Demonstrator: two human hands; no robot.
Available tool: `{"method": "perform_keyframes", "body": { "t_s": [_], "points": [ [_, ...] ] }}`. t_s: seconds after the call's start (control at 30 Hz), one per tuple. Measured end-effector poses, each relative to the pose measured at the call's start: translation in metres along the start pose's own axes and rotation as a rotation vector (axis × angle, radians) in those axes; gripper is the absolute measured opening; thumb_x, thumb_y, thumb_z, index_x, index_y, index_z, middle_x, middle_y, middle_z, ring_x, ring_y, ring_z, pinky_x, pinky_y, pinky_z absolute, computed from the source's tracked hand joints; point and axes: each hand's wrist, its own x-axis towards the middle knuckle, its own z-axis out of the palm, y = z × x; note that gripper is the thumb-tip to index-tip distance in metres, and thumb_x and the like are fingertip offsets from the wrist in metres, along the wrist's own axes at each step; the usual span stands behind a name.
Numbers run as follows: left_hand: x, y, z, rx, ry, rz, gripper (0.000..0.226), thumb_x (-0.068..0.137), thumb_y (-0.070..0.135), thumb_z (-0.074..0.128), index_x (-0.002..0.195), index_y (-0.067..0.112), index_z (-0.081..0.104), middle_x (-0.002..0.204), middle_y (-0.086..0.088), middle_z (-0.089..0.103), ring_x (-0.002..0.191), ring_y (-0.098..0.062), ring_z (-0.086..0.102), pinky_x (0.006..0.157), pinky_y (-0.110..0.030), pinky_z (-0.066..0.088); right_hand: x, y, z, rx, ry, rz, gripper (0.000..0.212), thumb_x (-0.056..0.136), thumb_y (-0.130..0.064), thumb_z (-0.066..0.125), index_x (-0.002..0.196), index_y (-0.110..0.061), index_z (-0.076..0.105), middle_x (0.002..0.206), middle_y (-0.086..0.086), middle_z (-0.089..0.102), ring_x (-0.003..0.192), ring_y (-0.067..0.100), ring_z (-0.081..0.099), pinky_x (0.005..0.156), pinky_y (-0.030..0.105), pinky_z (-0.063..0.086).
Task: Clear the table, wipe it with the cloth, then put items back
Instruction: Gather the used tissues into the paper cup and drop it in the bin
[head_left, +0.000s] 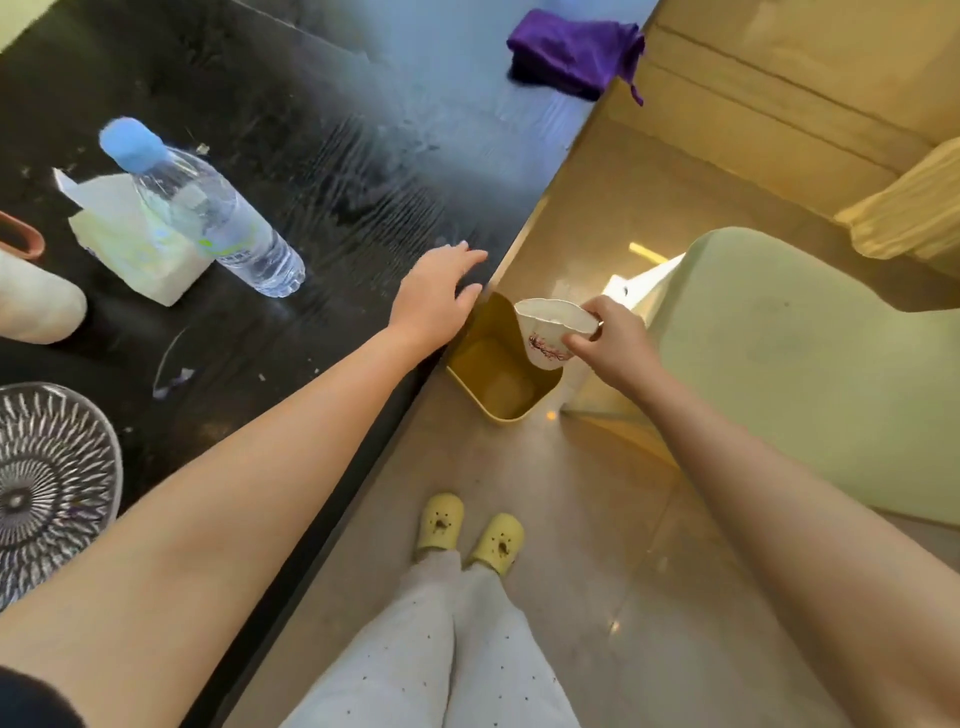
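Clearing step: right grip (613, 343) holds the cup (545, 330), tipped over the bin (498, 405); left grip (436, 296) lies open on bench (337, 182) edge. Next, prob.: set cup aside & fetch cloth (571, 52).

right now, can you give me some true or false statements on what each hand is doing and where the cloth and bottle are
1. The right hand holds a white cup tipped over the yellow bin. True.
2. The left hand grips the purple cloth. False: it rests open at the table edge, and the cloth lies apart at the far edge.
3. The water bottle is in the bin. False: it is on the table, beside the tissue pack.
4. A patterned glass plate sits on the table. True.
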Motion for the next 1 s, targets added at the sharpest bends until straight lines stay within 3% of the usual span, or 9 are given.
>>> {"method": "perform_keyframes", "body": {
  "t_s": [0.13,0.3,0.63,0.73,1.0],
  "points": [
    [0.01,-0.036,0.026,0.308,-0.029,0.057,0.048,0.1,0.031,0.036,0.147,0.021,0.031,0.158,-0.006,0.024,0.147,-0.024,0.017,0.119,-0.045,0.012,0.023,0.028,0.04,-0.086,-0.012,0.049,0.031,0.08,-0.025,0.063,0.108,-0.015,0.054,0.104,0.006,0.063,0.089,0.023,0.06,0.076,0.043,0.055],
    [0.007,-0.049,0.042,0.347,0.061,0.127,0.053,0.099,0.038,0.022,0.149,0.019,0.027,0.159,-0.006,0.021,0.148,-0.025,0.013,0.12,-0.042,0.004,0.062,0.061,0.102,-0.146,-0.034,0.066,0.036,0.081,-0.022,0.064,0.113,-0.01,0.054,0.11,0.009,0.062,0.097,0.026,0.059,0.069,0.033,0.05],
    [0.011,-0.057,0.05,0.392,0.132,0.157,0.066,0.091,0.052,0.016,0.15,0.023,0.022,0.161,-0.003,0.015,0.149,-0.021,0.009,0.12,-0.042,0.002,0.128,0.139,0.229,-0.294,-0.067,0.072,0.036,0.083,-0.025,0.066,0.113,-0.01,0.052,0.113,0.009,0.059,0.099,0.027,0.056,0.079,0.039,0.054],
    [0.011,-0.058,0.051,0.402,0.139,0.166,0.064,0.092,0.051,0.018,0.15,0.024,0.021,0.161,-0.003,0.014,0.149,-0.02,0.007,0.12,-0.041,0.002,0.139,0.15,0.241,-0.309,-0.083,0.08,0.033,0.084,-0.029,0.065,0.109,-0.014,0.05,0.11,0.007,0.058,0.094,0.024,0.057,0.081,0.039,0.055],
    [0.009,-0.056,0.049,0.371,0.127,0.169,0.062,0.093,0.049,0.021,0.15,0.023,0.023,0.161,-0.004,0.015,0.149,-0.022,0.009,0.119,-0.042,0.001,0.144,0.143,0.222,-0.403,-0.227,0.072,0.052,0.085,-0.033,0.065,0.128,-0.015,0.043,0.124,0.009,0.052,0.106,0.028,0.055,0.089,0.042,0.054]
  ]
}}
